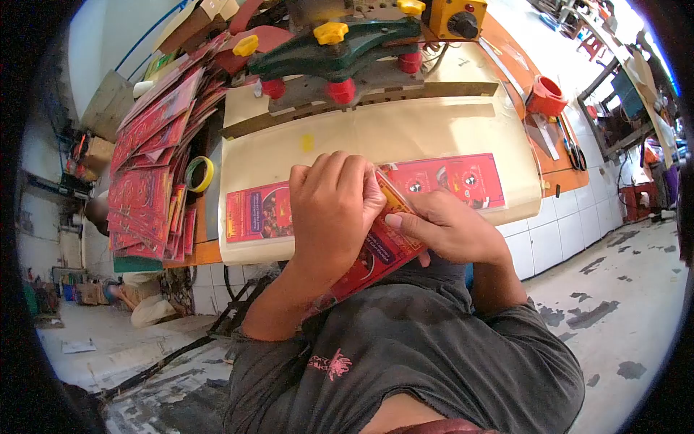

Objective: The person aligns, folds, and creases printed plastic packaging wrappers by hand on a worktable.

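In front of my chest a flat red printed packet (369,262) is held tilted, with a glossy, plastic-like surface. My left hand (329,206) is closed in a fist at its upper left edge; the fingertips are hidden. From the other side my right hand (452,228) pinches it, thumb on top and fingers underneath. Behind the hands, a long red printed sheet (463,181) lies on the cream-coloured work surface (390,134), its middle covered by my hands and the packet.
A press with a green frame (347,47) and yellow knobs stands at the back, beside a yellow control box (457,19). Stacked red packets (152,188) and a yellow tape roll (199,174) are at left. At right are a red tape roll (547,95) and scissors (575,148).
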A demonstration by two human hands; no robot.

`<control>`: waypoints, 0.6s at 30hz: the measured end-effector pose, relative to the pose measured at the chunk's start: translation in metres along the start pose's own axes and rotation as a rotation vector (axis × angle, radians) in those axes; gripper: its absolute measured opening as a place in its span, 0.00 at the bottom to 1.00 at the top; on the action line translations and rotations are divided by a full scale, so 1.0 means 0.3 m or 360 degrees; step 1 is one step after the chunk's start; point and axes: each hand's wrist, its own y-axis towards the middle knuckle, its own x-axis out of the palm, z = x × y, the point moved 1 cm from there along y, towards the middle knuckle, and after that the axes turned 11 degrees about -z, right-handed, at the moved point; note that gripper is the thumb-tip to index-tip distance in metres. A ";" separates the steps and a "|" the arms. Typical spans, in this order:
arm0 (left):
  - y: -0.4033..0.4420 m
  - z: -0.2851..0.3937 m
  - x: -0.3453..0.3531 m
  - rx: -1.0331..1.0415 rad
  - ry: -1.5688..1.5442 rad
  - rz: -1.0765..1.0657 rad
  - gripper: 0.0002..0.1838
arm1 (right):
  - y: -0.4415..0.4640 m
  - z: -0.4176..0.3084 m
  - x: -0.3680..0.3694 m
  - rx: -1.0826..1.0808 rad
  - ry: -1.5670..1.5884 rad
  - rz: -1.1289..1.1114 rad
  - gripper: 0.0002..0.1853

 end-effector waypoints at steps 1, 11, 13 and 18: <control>0.001 -0.004 0.009 0.0000 0.0016 0.0006 0.09 | -0.001 -0.005 0.000 0.0042 0.0026 0.0020 0.19; -0.024 -0.069 -0.065 0.0072 -0.0642 -0.0108 0.12 | -0.095 0.113 -0.127 0.0021 0.0541 0.0245 0.17; -0.056 -0.093 -0.085 0.0027 -0.0616 -0.0032 0.14 | -0.139 0.219 -0.206 -0.0192 0.0646 0.0539 0.15; -0.187 -0.206 -0.178 -0.0263 -0.0431 0.0321 0.12 | -0.262 0.325 -0.304 -0.0442 0.0843 0.1275 0.20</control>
